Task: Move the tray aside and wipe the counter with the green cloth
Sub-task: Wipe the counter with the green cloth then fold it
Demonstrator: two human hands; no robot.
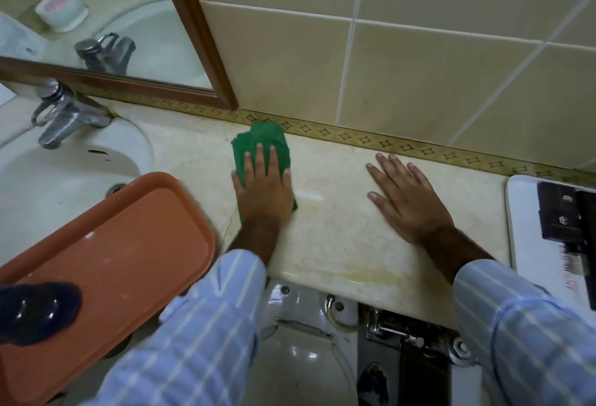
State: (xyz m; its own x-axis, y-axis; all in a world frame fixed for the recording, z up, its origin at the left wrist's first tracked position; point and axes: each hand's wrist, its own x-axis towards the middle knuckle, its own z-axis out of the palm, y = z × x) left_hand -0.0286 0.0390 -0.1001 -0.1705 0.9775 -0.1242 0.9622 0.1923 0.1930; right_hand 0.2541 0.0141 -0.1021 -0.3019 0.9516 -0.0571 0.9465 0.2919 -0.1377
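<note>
Tiles (419, 51) in beige cover the wall behind a pale marble tabletop (338, 231), with a patterned border strip where the two meet. Left of the tabletop sits a white sink (64, 173) with a chrome tap (64, 115), under a wood-framed mirror (96, 19). Over the sink's near edge, at the left end of the tabletop, lies the orange tray (122, 244), and a dark blue object (35, 312), blurred, stands at its near left. A white appliance (548, 228) shows at the right edge. Both sleeves are blue striped. Right hand (409, 199) lies flat on the bare tabletop, fingers spread, its grip apart and holding nothing. Left hand (263, 189) presses flat on the green cloth (264, 144), fingers stretched over it, not closed round it; the cloth is bunched near the wall border, just right of the mirror's corner and well apart from the tray.
</note>
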